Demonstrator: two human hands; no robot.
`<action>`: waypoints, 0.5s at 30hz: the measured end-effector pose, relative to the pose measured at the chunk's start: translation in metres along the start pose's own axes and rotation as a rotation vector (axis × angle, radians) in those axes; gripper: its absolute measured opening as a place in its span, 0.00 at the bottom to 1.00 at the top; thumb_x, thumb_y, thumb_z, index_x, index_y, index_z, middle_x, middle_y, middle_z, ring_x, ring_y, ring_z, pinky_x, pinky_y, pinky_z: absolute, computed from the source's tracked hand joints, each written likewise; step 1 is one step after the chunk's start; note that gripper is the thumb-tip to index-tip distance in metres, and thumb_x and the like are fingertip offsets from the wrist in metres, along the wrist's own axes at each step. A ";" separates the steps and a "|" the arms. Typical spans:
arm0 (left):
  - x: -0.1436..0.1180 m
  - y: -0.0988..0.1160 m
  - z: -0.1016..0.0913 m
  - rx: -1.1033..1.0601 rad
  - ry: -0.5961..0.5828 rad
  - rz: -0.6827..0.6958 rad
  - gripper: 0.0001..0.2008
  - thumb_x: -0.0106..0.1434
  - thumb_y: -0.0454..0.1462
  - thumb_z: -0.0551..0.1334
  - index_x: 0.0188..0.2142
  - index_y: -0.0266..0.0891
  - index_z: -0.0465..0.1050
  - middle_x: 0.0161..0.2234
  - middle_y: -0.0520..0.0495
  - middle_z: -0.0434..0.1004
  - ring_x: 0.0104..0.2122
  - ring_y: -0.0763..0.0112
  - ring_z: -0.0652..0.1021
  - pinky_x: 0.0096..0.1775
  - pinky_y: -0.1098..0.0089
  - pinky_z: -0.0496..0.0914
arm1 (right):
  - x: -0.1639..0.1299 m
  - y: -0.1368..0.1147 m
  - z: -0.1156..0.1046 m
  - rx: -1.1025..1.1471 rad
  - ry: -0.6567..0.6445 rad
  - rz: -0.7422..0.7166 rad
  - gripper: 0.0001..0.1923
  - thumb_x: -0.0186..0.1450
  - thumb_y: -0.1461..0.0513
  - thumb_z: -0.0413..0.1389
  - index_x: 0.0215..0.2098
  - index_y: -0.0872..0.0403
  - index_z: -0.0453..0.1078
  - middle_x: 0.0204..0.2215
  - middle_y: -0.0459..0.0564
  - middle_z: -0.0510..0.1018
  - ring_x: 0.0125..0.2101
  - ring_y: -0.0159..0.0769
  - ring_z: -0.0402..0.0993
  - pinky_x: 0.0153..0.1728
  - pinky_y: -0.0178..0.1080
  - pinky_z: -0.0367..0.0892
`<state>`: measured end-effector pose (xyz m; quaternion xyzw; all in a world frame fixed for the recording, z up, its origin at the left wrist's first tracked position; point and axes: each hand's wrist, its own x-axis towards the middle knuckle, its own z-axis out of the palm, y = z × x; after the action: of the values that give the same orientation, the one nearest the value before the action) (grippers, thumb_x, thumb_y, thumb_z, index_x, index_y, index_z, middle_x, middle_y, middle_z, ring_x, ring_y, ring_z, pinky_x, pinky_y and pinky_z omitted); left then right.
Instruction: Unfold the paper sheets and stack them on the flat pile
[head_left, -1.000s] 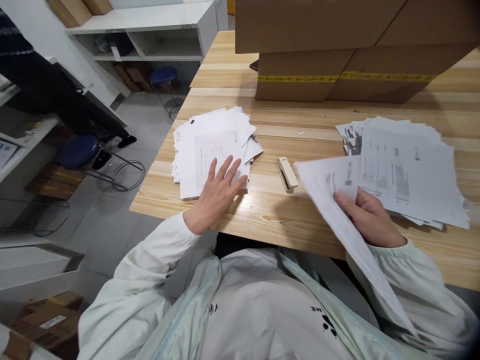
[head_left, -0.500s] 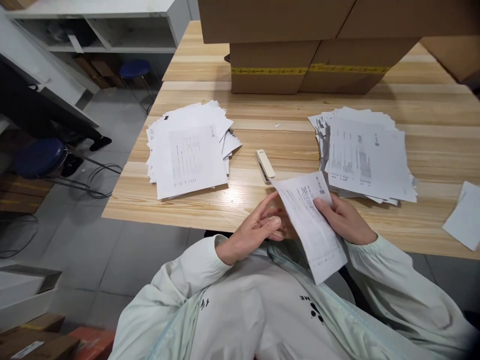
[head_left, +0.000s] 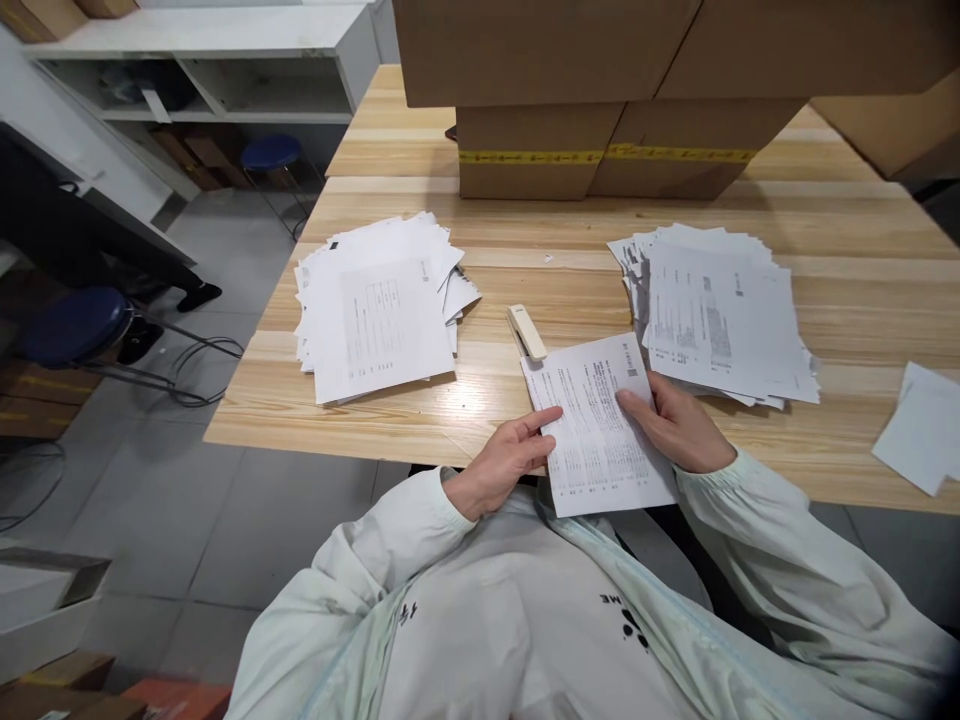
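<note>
A printed paper (head_left: pixel 600 440) is held over the table's front edge, its text side up and fairly flat. My right hand (head_left: pixel 686 425) grips its right side, thumb on top and fingers hidden underneath. My left hand (head_left: pixel 510 460) is closed at its left edge, with a finger lying over the print; its other fingers are partly hidden. Whether the paper is one sheet or more, I cannot tell. Just beyond the paper's top left corner lies a cream stapler (head_left: pixel 527 333). One pile of printed papers (head_left: pixel 386 320) lies to the left, another pile (head_left: pixel 724 310) to the right.
Cardboard boxes (head_left: pixel 532 170) with yellow tape are stacked at the back of the wooden table (head_left: pixel 375 430). White sheets (head_left: pixel 919 430) lie at the far right. On the left are blue stools (head_left: pixel 79 325), a person's dark-clothed leg (head_left: pixel 142 245) and a white shelf (head_left: pixel 285 85).
The paper has turned and flattened from a steep, curled tilt. My left hand has come from beside it onto its left edge. The right hand keeps its grip.
</note>
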<state>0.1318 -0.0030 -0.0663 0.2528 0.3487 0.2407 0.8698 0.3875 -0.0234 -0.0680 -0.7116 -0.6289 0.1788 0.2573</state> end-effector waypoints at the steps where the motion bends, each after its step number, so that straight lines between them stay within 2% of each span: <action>1: 0.000 0.000 0.000 -0.007 0.008 0.001 0.26 0.57 0.34 0.70 0.56 0.39 0.74 0.48 0.42 0.81 0.48 0.64 0.78 0.60 0.54 0.64 | -0.004 -0.002 -0.008 -0.055 0.004 -0.005 0.19 0.66 0.45 0.51 0.38 0.50 0.72 0.24 0.47 0.78 0.21 0.39 0.72 0.21 0.40 0.64; 4: 0.000 0.002 0.001 -0.034 0.013 -0.016 0.26 0.57 0.32 0.70 0.56 0.39 0.74 0.49 0.42 0.81 0.48 0.65 0.79 0.61 0.54 0.64 | -0.017 -0.019 -0.042 -0.310 0.098 -0.038 0.22 0.67 0.44 0.49 0.48 0.47 0.73 0.25 0.49 0.79 0.18 0.39 0.68 0.20 0.38 0.53; 6: -0.001 0.003 0.003 -0.051 0.016 -0.031 0.26 0.57 0.32 0.69 0.56 0.39 0.74 0.50 0.42 0.81 0.46 0.66 0.79 0.61 0.55 0.64 | -0.018 -0.039 -0.067 -0.455 0.199 -0.094 0.24 0.69 0.44 0.45 0.50 0.45 0.73 0.26 0.51 0.80 0.19 0.41 0.68 0.21 0.40 0.49; 9: 0.000 0.006 0.005 -0.072 0.024 -0.050 0.26 0.57 0.30 0.69 0.56 0.37 0.74 0.49 0.43 0.82 0.44 0.69 0.80 0.61 0.56 0.64 | 0.011 -0.075 -0.084 -0.435 0.237 -0.261 0.23 0.71 0.46 0.44 0.48 0.47 0.75 0.29 0.51 0.81 0.22 0.39 0.68 0.24 0.42 0.54; 10: 0.000 0.007 0.005 -0.077 0.028 -0.053 0.26 0.57 0.30 0.69 0.56 0.37 0.74 0.48 0.43 0.82 0.43 0.70 0.80 0.62 0.57 0.64 | 0.030 -0.085 -0.080 -0.367 0.208 -0.332 0.21 0.71 0.48 0.46 0.45 0.48 0.75 0.30 0.51 0.81 0.23 0.37 0.69 0.27 0.42 0.57; 12: 0.002 0.007 0.005 -0.089 0.038 -0.044 0.25 0.56 0.30 0.69 0.55 0.37 0.75 0.46 0.44 0.83 0.42 0.70 0.80 0.61 0.58 0.64 | 0.073 -0.102 -0.057 -0.244 0.091 -0.442 0.19 0.71 0.51 0.47 0.42 0.51 0.76 0.34 0.53 0.81 0.29 0.39 0.72 0.33 0.43 0.62; 15: 0.004 0.006 0.003 -0.104 0.043 -0.014 0.24 0.55 0.30 0.69 0.52 0.37 0.77 0.44 0.44 0.83 0.43 0.69 0.80 0.60 0.57 0.65 | 0.136 -0.116 -0.001 -0.223 -0.042 -0.587 0.20 0.73 0.54 0.44 0.42 0.54 0.76 0.41 0.57 0.80 0.41 0.46 0.71 0.44 0.48 0.64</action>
<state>0.1353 0.0029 -0.0622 0.1994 0.3563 0.2577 0.8757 0.3146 0.1200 0.0106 -0.5197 -0.8283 0.0414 0.2053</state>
